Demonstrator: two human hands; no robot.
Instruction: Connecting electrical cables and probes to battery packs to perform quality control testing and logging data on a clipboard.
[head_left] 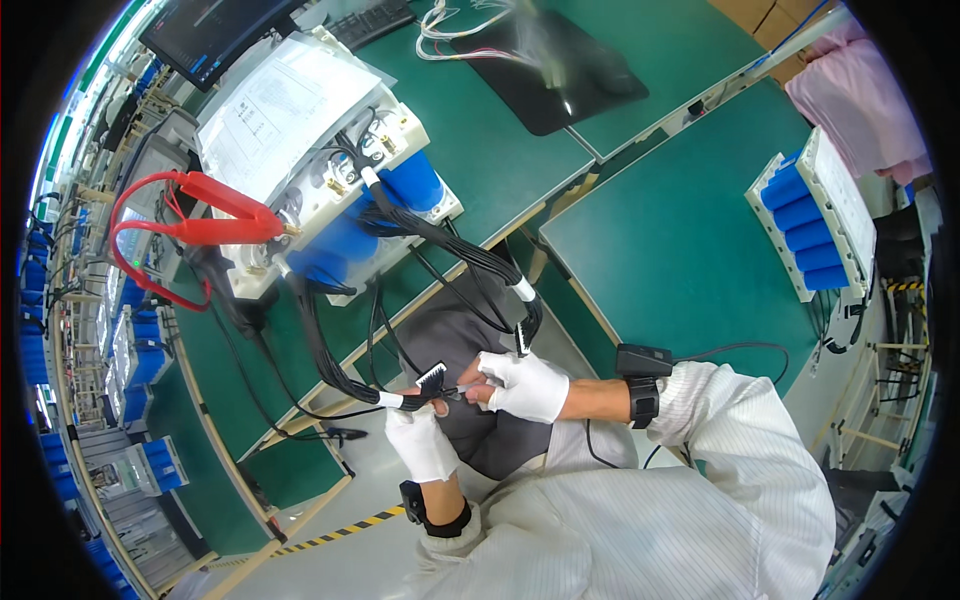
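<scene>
In front of my lap, my left hand [420, 440], in a white fingerless glove, closes around the end of a black wire bundle [335, 375] by its white-and-black connector [431, 378]. My gloved right hand [528, 387] meets it from the right, fingertips pinched on a small dark piece too small to name. A second multi-pin connector [522, 338] sticks up just above that hand, at the end of another black wire bundle [450, 240]. Both bundles run from a battery pack [330, 250] of blue cells between whitish plates. Red clips [230, 210] are attached at its left side.
Papers in a clear sleeve [275, 110] lie on the pack. A black mat [545, 75] with white wires [435, 35] is on the green bench [490, 170]. Another blue-cell pack [810, 225] stands on the right bench, near a person's pink sleeve [855, 95]. A monitor [210, 35] is at upper left.
</scene>
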